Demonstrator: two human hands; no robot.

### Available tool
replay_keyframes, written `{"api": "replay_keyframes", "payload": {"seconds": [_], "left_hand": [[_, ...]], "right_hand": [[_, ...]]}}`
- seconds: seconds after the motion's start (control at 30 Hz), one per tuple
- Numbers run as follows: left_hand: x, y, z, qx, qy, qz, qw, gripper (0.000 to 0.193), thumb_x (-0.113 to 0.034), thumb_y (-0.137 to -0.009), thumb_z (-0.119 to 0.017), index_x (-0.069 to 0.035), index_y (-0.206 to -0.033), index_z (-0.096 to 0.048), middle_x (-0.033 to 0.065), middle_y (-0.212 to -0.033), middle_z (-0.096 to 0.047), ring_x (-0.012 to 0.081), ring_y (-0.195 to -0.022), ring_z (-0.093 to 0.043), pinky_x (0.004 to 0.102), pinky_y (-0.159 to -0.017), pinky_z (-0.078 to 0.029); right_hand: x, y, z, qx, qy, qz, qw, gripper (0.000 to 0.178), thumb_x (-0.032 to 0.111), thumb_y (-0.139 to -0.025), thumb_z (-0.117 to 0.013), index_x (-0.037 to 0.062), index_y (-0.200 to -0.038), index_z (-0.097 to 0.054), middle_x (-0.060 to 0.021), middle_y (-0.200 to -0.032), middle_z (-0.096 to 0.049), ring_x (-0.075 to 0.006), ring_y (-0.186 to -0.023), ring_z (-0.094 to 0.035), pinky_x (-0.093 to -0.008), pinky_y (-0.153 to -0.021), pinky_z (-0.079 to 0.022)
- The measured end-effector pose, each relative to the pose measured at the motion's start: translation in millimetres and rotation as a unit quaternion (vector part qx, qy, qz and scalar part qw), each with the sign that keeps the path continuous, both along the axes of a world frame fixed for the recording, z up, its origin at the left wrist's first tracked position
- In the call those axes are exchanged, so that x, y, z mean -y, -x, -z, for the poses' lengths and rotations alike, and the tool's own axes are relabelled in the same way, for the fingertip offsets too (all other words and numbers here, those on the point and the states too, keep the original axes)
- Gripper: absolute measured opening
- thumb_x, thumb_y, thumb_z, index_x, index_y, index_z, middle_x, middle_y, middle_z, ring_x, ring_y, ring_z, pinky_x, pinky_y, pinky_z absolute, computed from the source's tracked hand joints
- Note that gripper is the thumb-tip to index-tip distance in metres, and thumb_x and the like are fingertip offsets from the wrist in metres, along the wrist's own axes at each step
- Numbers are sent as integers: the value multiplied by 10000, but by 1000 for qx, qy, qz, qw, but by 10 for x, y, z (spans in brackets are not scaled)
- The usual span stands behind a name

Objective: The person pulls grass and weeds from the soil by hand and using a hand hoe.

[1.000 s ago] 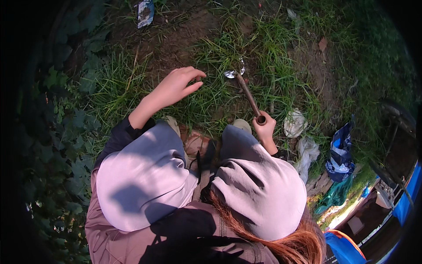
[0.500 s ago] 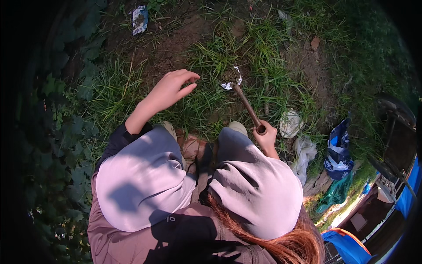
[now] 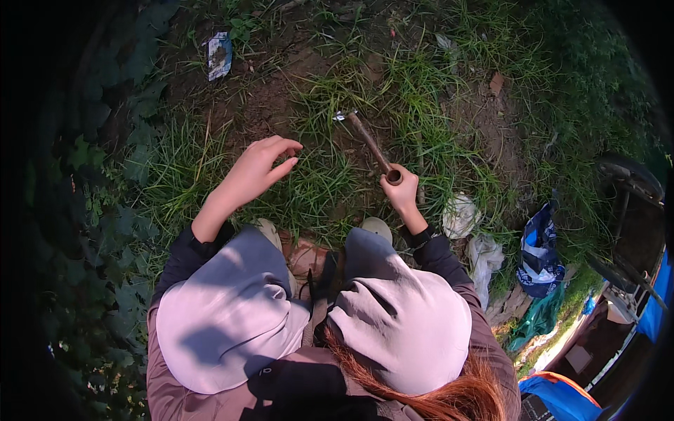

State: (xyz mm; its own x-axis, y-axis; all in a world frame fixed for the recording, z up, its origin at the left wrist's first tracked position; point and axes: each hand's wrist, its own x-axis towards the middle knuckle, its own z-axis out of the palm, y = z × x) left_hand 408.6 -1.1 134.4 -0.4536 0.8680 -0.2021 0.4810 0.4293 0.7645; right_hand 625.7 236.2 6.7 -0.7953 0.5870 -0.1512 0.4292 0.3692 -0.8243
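In my right hand (image 3: pixel 404 194) is a hand tool with a brown, hollow-ended tubular handle (image 3: pixel 369 143). My fingers wrap it close to its open near end. The handle slants forward and left to a small shiny metal head (image 3: pixel 340 116), half lost among the grass blades, so its shape is unclear. To the left, my left hand (image 3: pixel 256 170) hovers over grass and bare soil. Its fingers are loosely curved and its thumb stands apart, with nothing between them.
Grass tufts (image 3: pixel 428 105) and brown soil lie ahead of my bent knees. At right are crumpled whitish bags (image 3: pixel 461 215), a blue-and-white bag (image 3: pixel 540 256), green plastic (image 3: pixel 539 319) and a dark wheeled cart (image 3: pixel 635 231). Leafy plants (image 3: pixel 105 259) border the left. A torn wrapper (image 3: pixel 219 56) lies far left.
My right hand has moved forward and left, carrying the tool; less of its shiny head shows. My left hand sits slightly lower and further left in view.
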Motion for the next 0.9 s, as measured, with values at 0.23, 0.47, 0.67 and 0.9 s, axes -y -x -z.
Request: {"api": "replay_keyframes", "payload": {"seconds": [0.23,0.47,0.67,0.9], "left_hand": [[-56,60,-77,-26,13,-2,1000,264,-160,-878,-567,-31,-1108,-570,112,-948,-589,280,-928,-576,360,-826,-446],[-26,108,191,-53,-9,11,998,306,-160,-860,-593,-38,-1137,-545,120,-1052,-554,297,-990,-545,372,-861,-428],[-308,257,367,-262,15,75,962,391,-111,-783,-641,-31,-1150,-531,107,-1091,-533,276,-1039,-513,372,-915,-394],[-1032,402,963,-498,83,211,837,412,-179,-827,-552,9,-1193,-524,102,-1184,-527,240,-1105,-478,392,-971,-375]], "right_hand": [[36,443,-282,29,1,2,1000,296,166,-652,-688,-37,-865,-654,-163,-663,-629,-260,-619,-652,-304,-615,-501],[22,-380,-579,97,-47,-55,993,292,150,-628,-691,-20,-862,-656,-170,-623,-600,-289,-571,-634,-324,-569,-500],[40,-614,-793,111,-61,-57,990,269,154,-622,-679,-2,-839,-654,-187,-628,-590,-333,-576,-615,-362,-559,-495],[68,-557,-857,141,-52,-43,988,279,186,-634,-664,34,-868,-670,-192,-624,-586,-351,-590,-608,-381,-566,-494]]}}
